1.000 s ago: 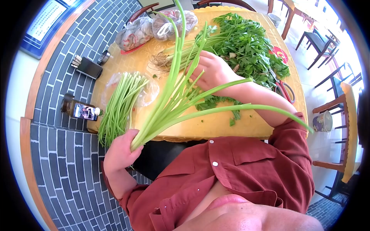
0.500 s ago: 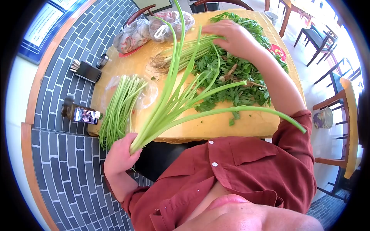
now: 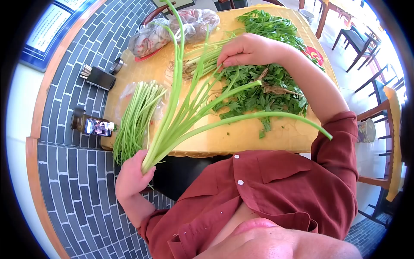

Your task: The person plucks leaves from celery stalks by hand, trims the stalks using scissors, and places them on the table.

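Trimmed green stalks (image 3: pixel 172 116) fan upward from my left hand (image 3: pixel 136 175), whose fingers are wrapped round their pale lower ends. My right hand (image 3: pixel 243 52) is above the table, thumb and fingers pinched at the thin tip of one stalk. Beneath and beside it lies a leafy pile (image 3: pixel 263 103) with more greens behind. Rooted stalks (image 3: pixel 202 58) lie left of my right hand, partly hidden by the held bunch. A bundle of cut stalks (image 3: pixel 138 112) rests on a clear plastic bag at the table's left.
Two filled plastic bags (image 3: pixel 148 39) stand at the back left of the yellow-covered table (image 3: pixel 250 138). A phone (image 3: pixel 98 127) and a black holder (image 3: pixel 100 77) are by the brick wall. Chairs (image 3: pixel 355 41) and a patterned bin (image 3: pixel 366 131) are at the right.
My right hand first moved back over the greens, then came forward and left, its fingers closing at a stalk tip. The held bunch has shifted slightly left.
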Demonstrator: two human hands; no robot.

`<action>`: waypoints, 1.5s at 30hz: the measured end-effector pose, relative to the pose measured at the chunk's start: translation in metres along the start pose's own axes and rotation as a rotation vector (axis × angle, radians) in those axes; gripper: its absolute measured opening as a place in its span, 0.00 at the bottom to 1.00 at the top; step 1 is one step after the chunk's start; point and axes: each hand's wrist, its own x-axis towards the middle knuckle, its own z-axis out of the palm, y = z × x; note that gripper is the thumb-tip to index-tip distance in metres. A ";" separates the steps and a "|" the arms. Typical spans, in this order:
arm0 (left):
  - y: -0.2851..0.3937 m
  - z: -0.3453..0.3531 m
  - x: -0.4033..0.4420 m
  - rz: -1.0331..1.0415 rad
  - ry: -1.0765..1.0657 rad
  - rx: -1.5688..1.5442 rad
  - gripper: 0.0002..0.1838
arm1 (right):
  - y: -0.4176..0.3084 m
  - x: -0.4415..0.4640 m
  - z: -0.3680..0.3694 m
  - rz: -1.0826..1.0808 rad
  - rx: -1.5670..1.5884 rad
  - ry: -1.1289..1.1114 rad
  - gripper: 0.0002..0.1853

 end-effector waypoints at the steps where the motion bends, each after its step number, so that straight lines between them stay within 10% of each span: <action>1: 0.001 -0.001 0.000 -0.018 -0.010 -0.011 0.21 | 0.000 0.000 -0.001 -0.041 -0.059 0.007 0.10; 18: -0.005 0.005 0.011 0.187 0.018 0.007 0.21 | -0.005 -0.014 0.000 -0.121 -0.731 0.121 0.09; 22: -0.005 0.002 0.007 0.131 -0.026 -0.019 0.21 | 0.028 -0.027 -0.032 0.437 -0.250 0.627 0.13; 23: -0.007 0.000 0.001 0.102 0.015 -0.040 0.21 | 0.041 -0.032 -0.040 0.395 0.050 0.782 0.12; 29: -0.016 0.000 -0.020 0.029 0.461 -0.267 0.17 | 0.029 -0.055 -0.036 0.423 -0.403 0.650 0.14; 34: -0.025 -0.005 -0.019 0.827 0.994 -0.743 0.16 | 0.053 -0.083 -0.039 0.502 -0.474 0.623 0.17; 37: -0.026 -0.005 -0.027 0.936 1.303 -0.875 0.16 | 0.061 -0.093 -0.038 0.517 -0.668 0.536 0.19; 45: -0.071 0.036 0.018 0.441 1.408 -1.639 0.05 | 0.021 -0.071 -0.026 0.362 -0.648 0.432 0.21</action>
